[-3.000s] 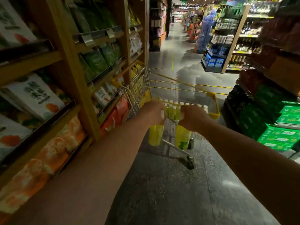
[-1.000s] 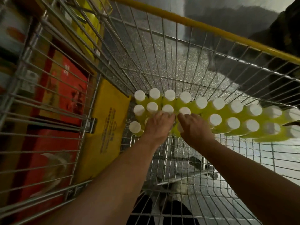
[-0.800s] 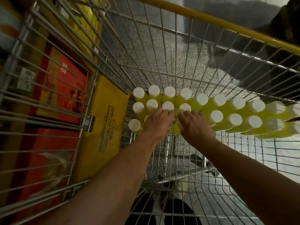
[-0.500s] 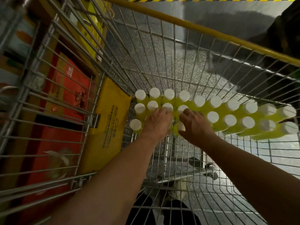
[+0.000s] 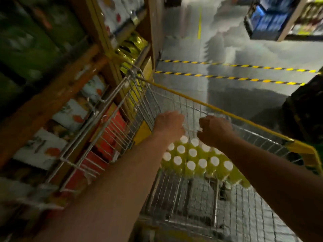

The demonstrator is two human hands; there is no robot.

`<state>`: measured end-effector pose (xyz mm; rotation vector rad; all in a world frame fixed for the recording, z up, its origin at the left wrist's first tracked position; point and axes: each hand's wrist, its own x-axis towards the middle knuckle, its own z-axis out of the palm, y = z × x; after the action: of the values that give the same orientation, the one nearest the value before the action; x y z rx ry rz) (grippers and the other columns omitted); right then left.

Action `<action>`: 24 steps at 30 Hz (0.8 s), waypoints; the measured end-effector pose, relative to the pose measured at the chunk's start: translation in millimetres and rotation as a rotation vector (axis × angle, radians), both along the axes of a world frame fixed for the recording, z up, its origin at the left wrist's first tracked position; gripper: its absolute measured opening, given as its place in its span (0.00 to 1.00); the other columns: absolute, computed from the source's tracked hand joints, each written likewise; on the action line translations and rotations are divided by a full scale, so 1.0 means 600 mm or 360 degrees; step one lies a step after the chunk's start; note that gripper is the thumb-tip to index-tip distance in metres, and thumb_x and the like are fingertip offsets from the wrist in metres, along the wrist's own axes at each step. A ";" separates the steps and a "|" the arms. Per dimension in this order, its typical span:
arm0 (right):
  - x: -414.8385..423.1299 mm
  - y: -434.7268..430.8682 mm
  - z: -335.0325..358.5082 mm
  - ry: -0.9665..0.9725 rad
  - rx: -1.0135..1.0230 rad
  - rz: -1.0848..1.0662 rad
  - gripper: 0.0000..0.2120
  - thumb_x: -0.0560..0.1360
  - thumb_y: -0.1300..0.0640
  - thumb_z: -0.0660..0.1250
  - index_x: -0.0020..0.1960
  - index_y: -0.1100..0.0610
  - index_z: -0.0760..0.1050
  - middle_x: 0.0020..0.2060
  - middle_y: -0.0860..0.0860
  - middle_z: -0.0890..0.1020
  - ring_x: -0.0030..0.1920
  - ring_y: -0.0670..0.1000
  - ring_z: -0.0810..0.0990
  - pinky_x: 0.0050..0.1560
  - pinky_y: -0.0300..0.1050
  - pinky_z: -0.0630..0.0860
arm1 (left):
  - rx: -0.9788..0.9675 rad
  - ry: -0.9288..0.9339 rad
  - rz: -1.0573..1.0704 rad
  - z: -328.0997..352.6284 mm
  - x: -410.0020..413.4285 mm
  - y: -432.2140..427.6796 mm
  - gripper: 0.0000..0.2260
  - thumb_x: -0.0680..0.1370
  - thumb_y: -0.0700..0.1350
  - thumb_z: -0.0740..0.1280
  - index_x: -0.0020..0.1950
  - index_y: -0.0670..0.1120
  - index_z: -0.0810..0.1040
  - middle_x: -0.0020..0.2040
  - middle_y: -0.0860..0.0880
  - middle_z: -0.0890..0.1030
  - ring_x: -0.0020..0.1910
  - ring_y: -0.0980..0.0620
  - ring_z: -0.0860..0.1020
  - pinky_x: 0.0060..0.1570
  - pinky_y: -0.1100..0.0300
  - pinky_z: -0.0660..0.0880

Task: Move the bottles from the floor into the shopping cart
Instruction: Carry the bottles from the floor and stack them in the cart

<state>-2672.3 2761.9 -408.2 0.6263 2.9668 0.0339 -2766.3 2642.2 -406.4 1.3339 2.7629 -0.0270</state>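
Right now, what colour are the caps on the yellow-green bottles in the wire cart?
White round caps, best in the head view.

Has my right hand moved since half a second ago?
Yes: the right hand has risen off the bottles, up toward the shopping cart and its yellow rim.

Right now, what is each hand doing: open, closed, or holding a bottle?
Left hand: fingers hidden behind its back; cannot be told.
Right hand: closed, fingers curled, holding nothing, above the yellow-green bottles.
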 end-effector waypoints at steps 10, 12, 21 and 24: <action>0.099 -0.125 0.167 0.0179 0.0144 0.0426 0.15 0.75 0.49 0.61 0.59 0.53 0.74 0.56 0.53 0.78 0.57 0.57 0.78 0.47 0.46 0.73 | 0.0112 0.0177 0.0417 0.177 0.148 -0.173 0.11 0.78 0.49 0.63 0.55 0.46 0.79 0.54 0.45 0.79 0.55 0.44 0.77 0.47 0.56 0.72; 0.104 -0.167 0.192 0.0156 0.0147 0.0500 0.16 0.76 0.49 0.61 0.61 0.54 0.72 0.57 0.54 0.77 0.57 0.57 0.78 0.49 0.48 0.74 | 0.0141 0.0207 0.0506 0.210 0.169 -0.217 0.09 0.78 0.50 0.63 0.53 0.47 0.78 0.53 0.46 0.79 0.54 0.44 0.78 0.44 0.57 0.70; 0.179 -0.471 0.282 0.0314 0.0085 0.1077 0.17 0.77 0.51 0.60 0.62 0.57 0.72 0.58 0.57 0.77 0.57 0.59 0.77 0.50 0.50 0.74 | 0.0076 0.0317 0.1080 0.303 0.356 -0.526 0.11 0.78 0.52 0.64 0.48 0.45 0.78 0.48 0.47 0.79 0.49 0.45 0.78 0.43 0.54 0.75; 0.242 -0.600 0.297 0.0321 0.0016 0.1272 0.19 0.76 0.49 0.61 0.64 0.56 0.70 0.58 0.56 0.77 0.56 0.58 0.77 0.47 0.48 0.72 | -0.0054 0.0326 0.1308 0.312 0.455 -0.647 0.11 0.79 0.52 0.61 0.51 0.47 0.77 0.49 0.47 0.78 0.50 0.45 0.78 0.42 0.55 0.73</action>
<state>-2526.8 2401.9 -230.2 -0.6141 3.1848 0.0521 -2493.1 2254.1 -219.2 0.1156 3.2259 -0.1661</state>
